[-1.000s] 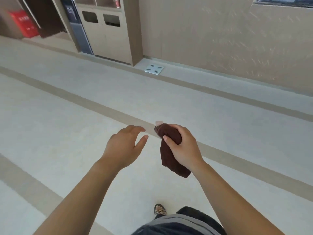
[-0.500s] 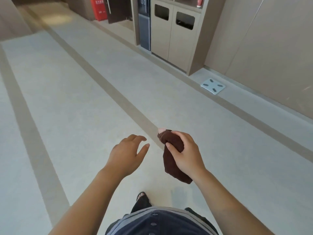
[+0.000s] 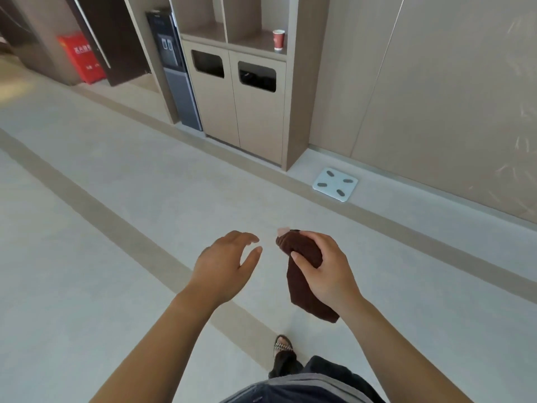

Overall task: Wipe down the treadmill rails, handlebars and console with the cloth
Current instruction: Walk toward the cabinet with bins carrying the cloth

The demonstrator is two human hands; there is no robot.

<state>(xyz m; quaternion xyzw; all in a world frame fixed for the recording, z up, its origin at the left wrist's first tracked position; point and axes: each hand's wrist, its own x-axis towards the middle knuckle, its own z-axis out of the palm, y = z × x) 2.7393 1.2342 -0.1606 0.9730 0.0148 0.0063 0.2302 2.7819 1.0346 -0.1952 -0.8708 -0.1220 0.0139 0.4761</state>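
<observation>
My right hand grips a dark brown cloth, bunched at the top and hanging down below the fist. A small pale tag pokes out at the cloth's upper end. My left hand floats just to the left of the cloth, fingers spread and curved, holding nothing and not touching it. Both hands are over a pale grey floor. No treadmill is in view.
A beige cabinet with two bin openings stands ahead against the wall, a red-and-white cup on its shelf. A dark water dispenser is left of it, a red box further left. A white bathroom scale lies on the floor.
The view has swung, so the cabinet and scale now sit larger and nearer the centre. My hands keep the same pose, the right still gripping the cloth. A foot has stepped forward.
</observation>
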